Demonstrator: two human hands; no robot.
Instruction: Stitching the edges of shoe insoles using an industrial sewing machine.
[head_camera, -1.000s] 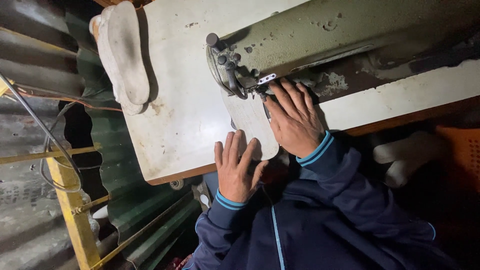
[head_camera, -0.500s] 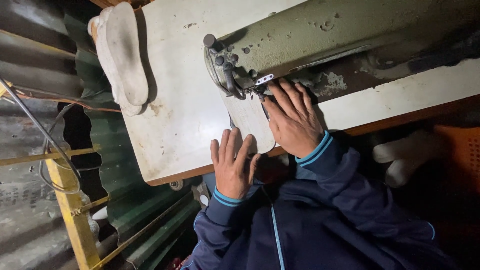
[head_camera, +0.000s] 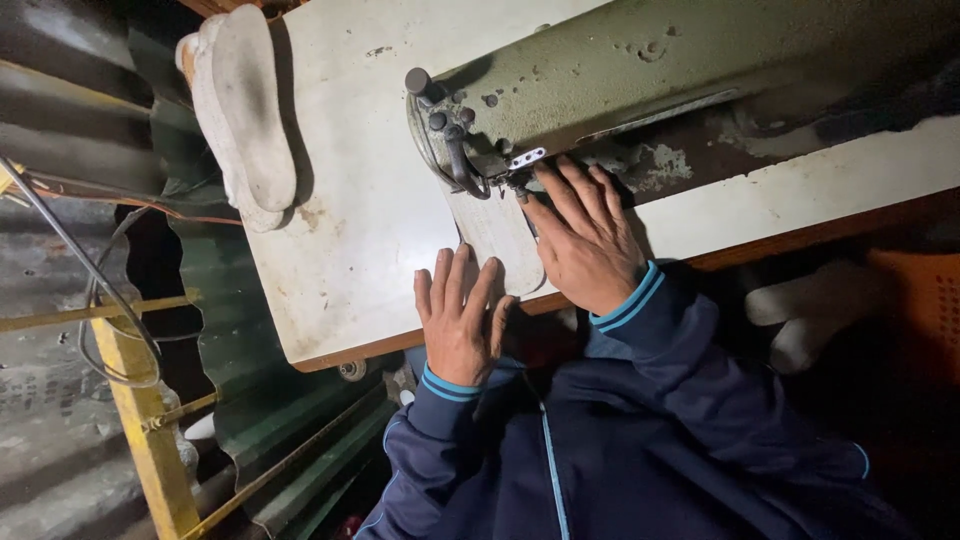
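White flat sole piece (head_camera: 497, 240) lies under the old green sewing machine (head_camera: 620, 75). Left hand (head_camera: 460, 320) and right hand (head_camera: 585, 240) press it down, fingers flat and spread.

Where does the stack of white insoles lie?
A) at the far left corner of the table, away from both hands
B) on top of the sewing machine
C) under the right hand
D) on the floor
A: the insoles lie at the table corner, apart from the left hand and the right hand.
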